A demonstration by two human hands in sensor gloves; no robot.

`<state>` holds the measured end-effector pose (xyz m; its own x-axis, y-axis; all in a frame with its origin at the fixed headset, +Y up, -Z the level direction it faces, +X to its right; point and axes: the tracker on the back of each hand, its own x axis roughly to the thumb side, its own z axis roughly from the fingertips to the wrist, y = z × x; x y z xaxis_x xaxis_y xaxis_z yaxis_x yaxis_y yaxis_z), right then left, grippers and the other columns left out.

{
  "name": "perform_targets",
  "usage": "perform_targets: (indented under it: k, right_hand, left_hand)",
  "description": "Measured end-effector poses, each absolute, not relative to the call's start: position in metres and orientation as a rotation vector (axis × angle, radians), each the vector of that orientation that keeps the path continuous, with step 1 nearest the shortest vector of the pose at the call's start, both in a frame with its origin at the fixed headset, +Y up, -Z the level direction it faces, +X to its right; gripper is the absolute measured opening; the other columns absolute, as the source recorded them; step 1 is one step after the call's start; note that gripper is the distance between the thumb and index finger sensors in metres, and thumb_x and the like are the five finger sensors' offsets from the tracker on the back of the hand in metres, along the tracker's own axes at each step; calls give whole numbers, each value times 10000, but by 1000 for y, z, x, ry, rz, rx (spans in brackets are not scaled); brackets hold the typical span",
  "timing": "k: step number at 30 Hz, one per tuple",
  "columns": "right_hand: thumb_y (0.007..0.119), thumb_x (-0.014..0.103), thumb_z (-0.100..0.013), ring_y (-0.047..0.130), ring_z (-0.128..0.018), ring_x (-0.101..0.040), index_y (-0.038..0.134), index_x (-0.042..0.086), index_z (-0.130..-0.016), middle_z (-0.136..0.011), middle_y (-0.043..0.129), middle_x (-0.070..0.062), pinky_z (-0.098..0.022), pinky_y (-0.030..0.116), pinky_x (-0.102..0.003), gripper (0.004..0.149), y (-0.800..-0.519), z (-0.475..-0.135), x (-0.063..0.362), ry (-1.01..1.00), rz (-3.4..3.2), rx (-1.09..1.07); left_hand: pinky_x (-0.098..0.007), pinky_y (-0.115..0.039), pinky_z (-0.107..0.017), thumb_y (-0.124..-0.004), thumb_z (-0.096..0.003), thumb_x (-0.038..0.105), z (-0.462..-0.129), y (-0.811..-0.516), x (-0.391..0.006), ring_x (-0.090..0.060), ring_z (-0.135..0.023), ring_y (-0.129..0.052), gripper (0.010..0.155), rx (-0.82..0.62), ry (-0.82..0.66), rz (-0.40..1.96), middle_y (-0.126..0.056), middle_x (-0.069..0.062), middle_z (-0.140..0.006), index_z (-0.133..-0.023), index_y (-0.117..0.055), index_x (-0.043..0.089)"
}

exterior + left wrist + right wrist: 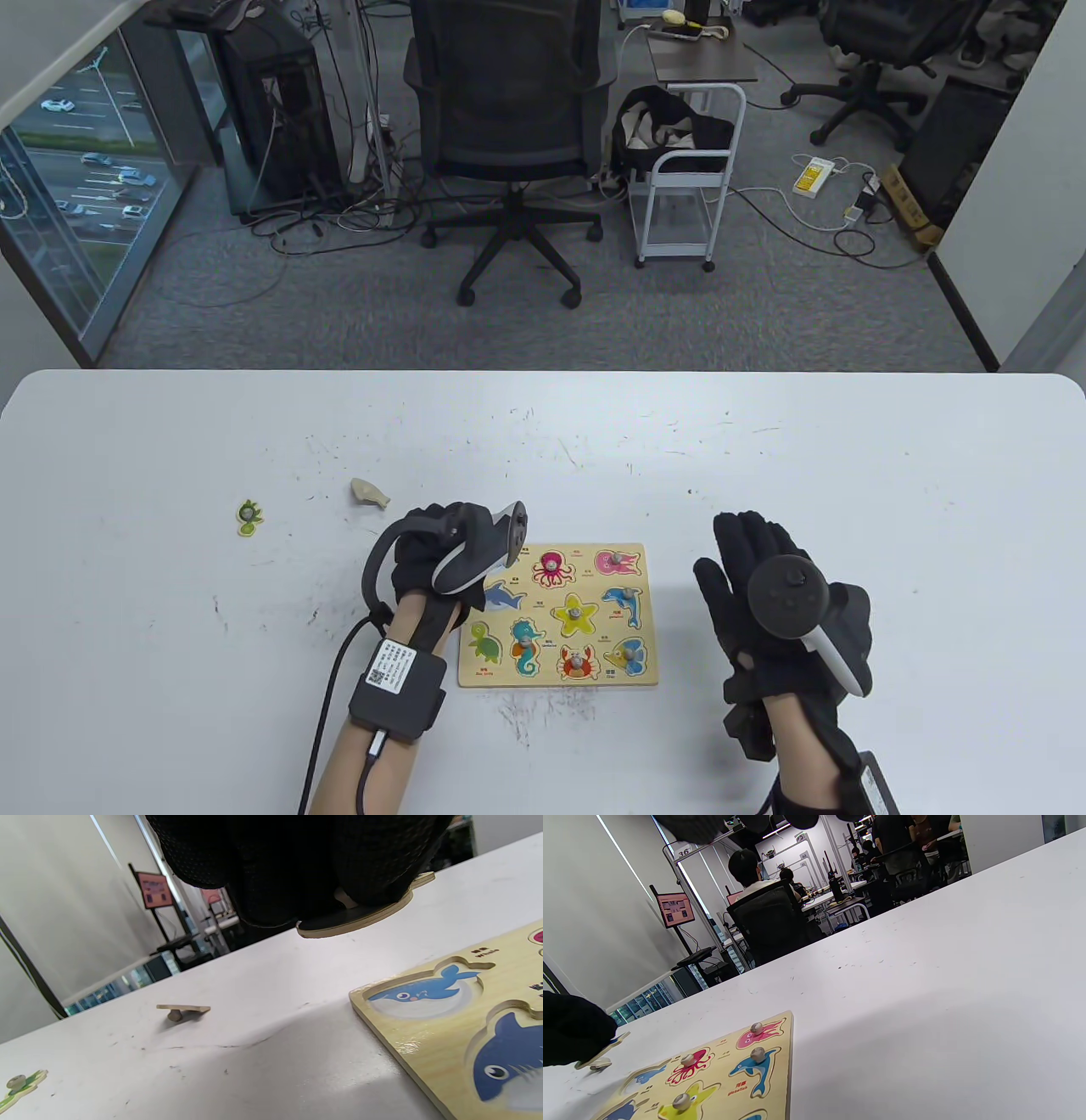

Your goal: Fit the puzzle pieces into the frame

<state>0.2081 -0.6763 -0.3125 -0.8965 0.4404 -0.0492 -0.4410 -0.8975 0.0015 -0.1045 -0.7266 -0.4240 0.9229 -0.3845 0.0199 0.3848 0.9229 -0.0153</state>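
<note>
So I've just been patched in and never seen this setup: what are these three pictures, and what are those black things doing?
Those are a person's gloved hands, each with a tracker strapped on its back. One camera looks down at the table; the other two sit on the wrists. The wooden puzzle frame lies between the hands, most animal pieces seated. The left hand holds a flat wooden piece above the table beside the frame's empty whale slot. The right hand holds nothing. Two loose pieces lie farther left: a green one and one lying face down.

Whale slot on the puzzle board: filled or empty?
Empty. The whale slot shows only its printed picture in the recess; the left hand holds a piece above the table.
</note>
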Motion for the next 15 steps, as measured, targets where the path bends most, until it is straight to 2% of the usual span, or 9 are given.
perform_targets:
  k: [15]
  right_hand:
    - [723,517,-531,488,-1111,-401,534,307,-1098,-1202,503,-46,-816,380,-591,633,-677,-313,208,21,2680,-58]
  left_hand:
    - [-361,-818,-699,-884,-439,515,-429,-755,-74,-55,-808,-995,417,-56,-73,-485,-986,189,-872,-854,-837,493]
